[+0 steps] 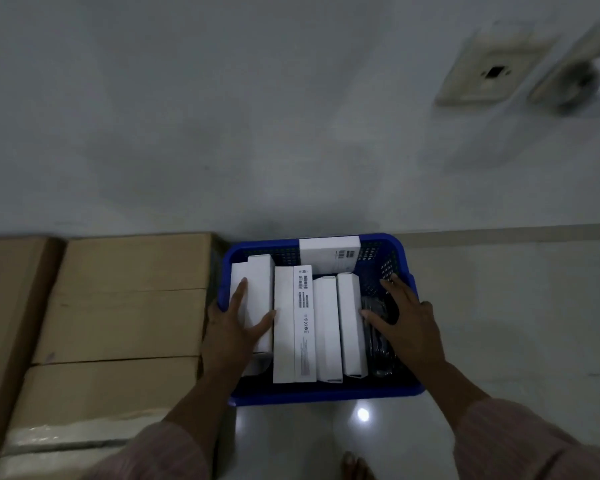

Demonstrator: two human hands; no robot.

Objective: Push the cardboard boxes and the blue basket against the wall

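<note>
**Both hands flat in the blue basket, at the wall**

Left hand (234, 323): fingers spread and extended, palm down on a white carton (253, 299) at the basket's left side; thumb angled out toward the neighbouring tall white box (293, 323). Nothing clasped.

Right hand (404, 317): also splayed wide, resting over dark items (381, 355) in the basket's right end, fingertips near the mesh side wall. Whether it presses the rim or only the contents, cannot tell; dim light.

Blue basket (326, 396): under both hands, its far rim up against the wall (222, 116). Cardboard boxes (125, 306) sit just left of the left hand, touching or nearly touching the basket, far ends at the wall too.

Writing: the tall box by the left thumb carries barcodes, fine print and certification marks, too small to read. A barcode label shows on the white box (329, 252) beyond the fingers.
</note>
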